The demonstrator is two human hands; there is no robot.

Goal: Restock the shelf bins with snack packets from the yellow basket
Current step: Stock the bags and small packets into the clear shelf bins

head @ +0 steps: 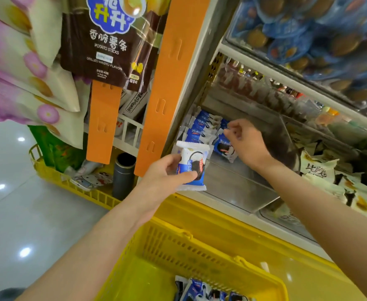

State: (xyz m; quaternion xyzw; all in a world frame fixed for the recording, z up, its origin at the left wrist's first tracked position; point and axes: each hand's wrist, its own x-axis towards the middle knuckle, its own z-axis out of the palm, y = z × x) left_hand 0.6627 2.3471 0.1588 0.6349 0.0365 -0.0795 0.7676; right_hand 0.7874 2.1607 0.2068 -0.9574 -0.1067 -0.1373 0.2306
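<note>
My left hand (169, 170) grips a blue and white snack packet (192, 165) in front of the clear shelf bin (239, 183). A row of the same packets (202, 129) stands on edge at the bin's back left. My right hand (246, 143) reaches into the bin with its fingers curled at the top edge of a packet (224, 146) at the end of the row; whether it pinches the packet is unclear. The yellow basket (178, 246) sits below, with several more packets (202, 291) in its bottom.
Orange hanging strips (169, 83) carry potato stick bags (111, 40) on the left. A second yellow basket (54, 177) with goods and a dark cylinder (124, 174) stands on the floor. Neighbouring bins hold cream packets (321, 172) and blue packs (308, 35) above.
</note>
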